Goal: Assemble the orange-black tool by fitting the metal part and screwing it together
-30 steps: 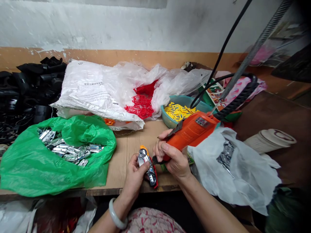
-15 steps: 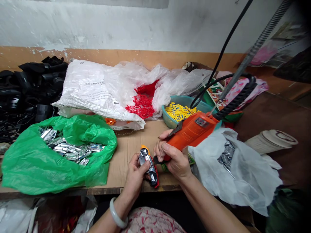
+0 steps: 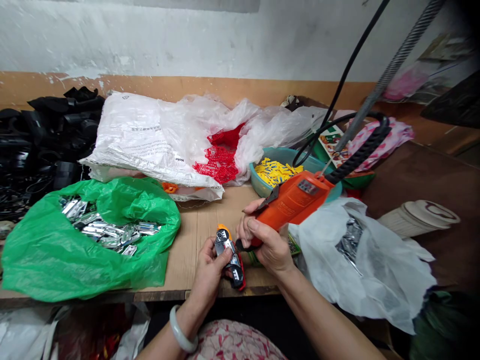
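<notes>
Low over the front edge of the cardboard-covered table, my left hand (image 3: 210, 267) is closed around a toy car (image 3: 229, 257), black and grey underneath with orange and red body parts. My thumb presses on its underside. My right hand (image 3: 268, 242) grips an orange electric screwdriver (image 3: 294, 200), slanted with its dark nose toward the car. The tip meets or nearly meets the car's underside; my fingers and the nose hide the exact contact. A black cable and a metal spring run up from the screwdriver's back end.
A green bag (image 3: 97, 270) of shiny metal-looking parts lies left. Behind are a white sack (image 3: 131, 130), red parts (image 3: 219, 160) and a teal basin (image 3: 258, 182) of yellow pieces. Right are a white bag (image 3: 390, 280) and a lidded cup (image 3: 416, 220). Black parts (image 3: 48, 145) pile up far left.
The screwdriver and my right hand have shifted slightly left, toward the car; its cable and spring moved left with it. My left hand and the toy car have stayed nearly still.
</notes>
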{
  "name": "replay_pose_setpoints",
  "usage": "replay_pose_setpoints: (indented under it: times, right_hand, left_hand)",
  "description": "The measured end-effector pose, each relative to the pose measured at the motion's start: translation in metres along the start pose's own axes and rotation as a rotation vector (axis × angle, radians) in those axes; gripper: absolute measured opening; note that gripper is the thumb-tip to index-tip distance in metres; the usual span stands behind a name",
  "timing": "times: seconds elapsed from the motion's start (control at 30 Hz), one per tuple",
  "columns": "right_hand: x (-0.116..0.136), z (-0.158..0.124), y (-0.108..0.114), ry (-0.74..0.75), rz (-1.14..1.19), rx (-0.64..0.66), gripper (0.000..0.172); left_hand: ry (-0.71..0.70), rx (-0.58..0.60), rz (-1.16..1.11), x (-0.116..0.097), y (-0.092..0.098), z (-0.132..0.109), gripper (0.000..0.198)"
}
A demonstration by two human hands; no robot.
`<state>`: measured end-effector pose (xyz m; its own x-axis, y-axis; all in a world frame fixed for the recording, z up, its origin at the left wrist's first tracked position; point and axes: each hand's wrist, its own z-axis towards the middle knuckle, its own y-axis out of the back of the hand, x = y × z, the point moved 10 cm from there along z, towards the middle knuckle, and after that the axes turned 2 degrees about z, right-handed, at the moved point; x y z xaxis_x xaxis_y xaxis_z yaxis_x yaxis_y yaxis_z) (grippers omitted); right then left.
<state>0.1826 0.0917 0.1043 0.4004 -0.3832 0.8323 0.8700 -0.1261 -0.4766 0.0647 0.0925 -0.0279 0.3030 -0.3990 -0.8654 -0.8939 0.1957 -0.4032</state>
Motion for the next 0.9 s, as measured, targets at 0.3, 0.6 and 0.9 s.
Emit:
replay_pose_setpoints:
  times: [0.3, 0.6, 0.9]
  right_hand:
    - [0.0007, -0.0034, -0.0016, -0.008, 0.026, -0.002, 0.022]
    - [0.002, -0.0066, -0.0028, 0.022, 0.016, 0.032, 0.019]
    - [0.0019, -0.0073, -0.006, 0.044, -0.049, 0.058, 0.018]
  left_hand:
    - [-0.005, 0.007, -0.003, 0.0003, -0.0003, -0.0005, 0.049]
    - [-0.015, 0.002, -0.014, 0.0005, 0.0005, 0.0013, 0.049]
    - [-0.018, -0.024, 0.023, -0.0025, 0.0024, 0.0003, 0.046]
